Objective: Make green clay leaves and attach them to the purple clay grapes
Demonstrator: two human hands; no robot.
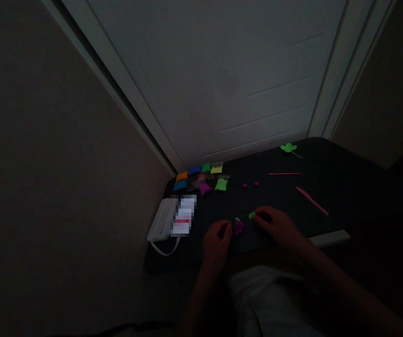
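The scene is very dark. On a small black table (pixel 327 154) lies a purple clay figure (pixel 239 227) with a bit of green on top. My left hand (pixel 216 243) rests just left of it, fingers curled, fingertips close to the figure. My right hand (pixel 279 225) lies to the right, its fingertips pinched on a small green clay piece (pixel 252 215). Two tiny purple clay balls (pixel 250 185) sit farther back.
Several small coloured clay bags (pixel 201 178) lie at the table's far left corner. A white pouch (pixel 168 220) with a strap sits at the left edge. Two pink modelling tools (pixel 312 200) and a green clay flower (pixel 288 148) lie to the right. A white door stands behind.
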